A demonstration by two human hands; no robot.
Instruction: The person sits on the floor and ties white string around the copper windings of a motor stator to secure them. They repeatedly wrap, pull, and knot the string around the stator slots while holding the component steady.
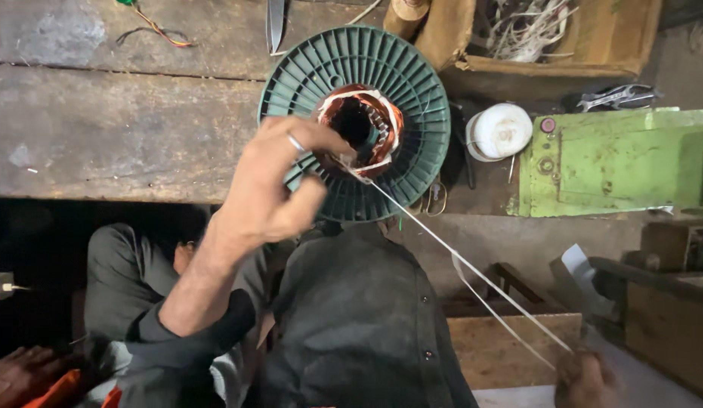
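Crowding spool (412, 91) rim: left hand (272, 185)

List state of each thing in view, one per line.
left hand: raised, fingertips pinched at the stator's rim
right hand: low, gripping the tape's far end, blurred
stator: copper windings exposed, sitting in the fan guard
white tape: stretched taut from stator to right hand
green fan guard: lying flat on the bench
white roll: lying on the bench, untouched

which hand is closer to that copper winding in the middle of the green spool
Left. The left hand has its fingers touching the copper winding on the green spool. The right hand is far off at lower right, holding the white strap.
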